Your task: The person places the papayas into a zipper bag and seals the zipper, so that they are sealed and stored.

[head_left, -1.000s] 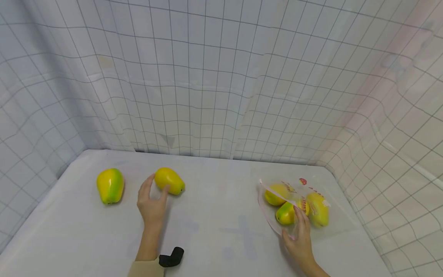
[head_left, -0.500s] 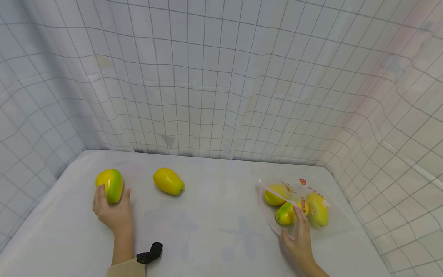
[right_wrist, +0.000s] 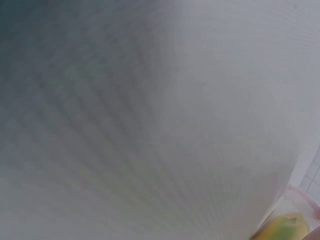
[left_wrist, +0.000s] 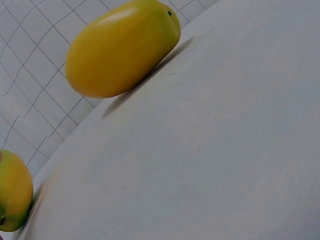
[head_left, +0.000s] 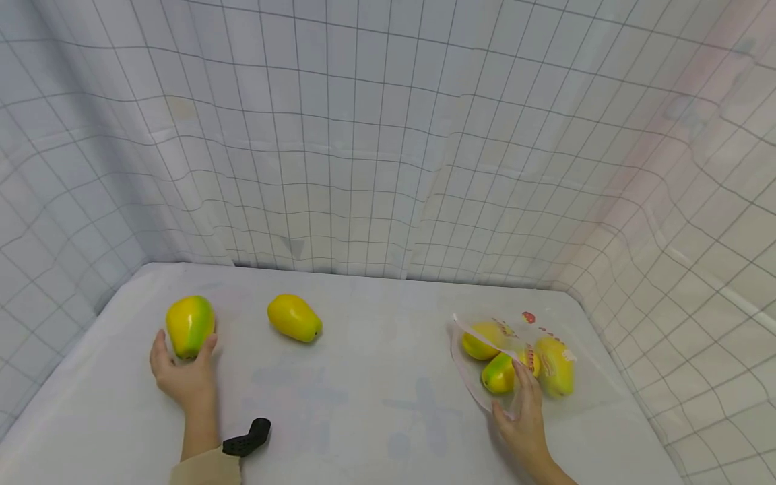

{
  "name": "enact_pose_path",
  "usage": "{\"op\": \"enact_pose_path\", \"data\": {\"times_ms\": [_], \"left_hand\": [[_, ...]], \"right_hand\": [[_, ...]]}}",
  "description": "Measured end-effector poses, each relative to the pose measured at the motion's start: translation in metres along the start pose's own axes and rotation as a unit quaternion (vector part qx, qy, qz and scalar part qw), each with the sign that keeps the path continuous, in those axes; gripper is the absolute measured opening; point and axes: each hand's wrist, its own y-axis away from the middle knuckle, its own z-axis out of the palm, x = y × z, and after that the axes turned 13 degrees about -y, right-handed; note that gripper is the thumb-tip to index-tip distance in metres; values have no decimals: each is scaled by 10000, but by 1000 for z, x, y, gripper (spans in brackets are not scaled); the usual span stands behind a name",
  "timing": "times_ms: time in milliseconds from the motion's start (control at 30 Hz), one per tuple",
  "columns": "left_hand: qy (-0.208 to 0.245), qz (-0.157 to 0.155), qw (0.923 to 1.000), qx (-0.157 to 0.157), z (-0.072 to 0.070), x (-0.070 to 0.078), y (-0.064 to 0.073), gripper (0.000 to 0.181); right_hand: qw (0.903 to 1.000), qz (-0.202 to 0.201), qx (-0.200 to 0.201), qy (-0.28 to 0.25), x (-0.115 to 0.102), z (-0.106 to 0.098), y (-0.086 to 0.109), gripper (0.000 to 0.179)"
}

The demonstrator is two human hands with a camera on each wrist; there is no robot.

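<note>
A yellow-green papaya lies at the far left of the table, its narrow end toward me. My left hand is at that end, thumb on one side and spread fingers on the other. A yellower papaya lies to its right; the left wrist view shows this papaya large. On the right, my right hand is at the mouth of a clear plastic bag with red print. Its fingers touch the upper edge and its thumb stays low, apart from them. Inside are papayas, including a greenish one.
White cloth covers the table, and gridded curtains rise behind it and at both sides. A black strap piece sits on the left wrist. The right wrist view is mostly blurred grey.
My left hand has moved left from the yellower papaya to the yellow-green one, then drawn slightly back toward me. Both papayas stay in place, as do the right hand and bag.
</note>
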Motion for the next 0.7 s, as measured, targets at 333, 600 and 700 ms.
{"op": "enact_pose_path", "data": {"times_ms": [333,600,700], "left_hand": [[-24,-158,9999,-13,6,-4,0,72],[71,-464,9989,-24,7,-4,-4,64],[114,-533,9985,-26,8,-4,-5,62]], "right_hand": [[10000,50,17,24,-2,0,0,91],[10000,46,12,-33,-1,1,0,89],[9999,170,-10,-19,-2,0,0,89]]}}
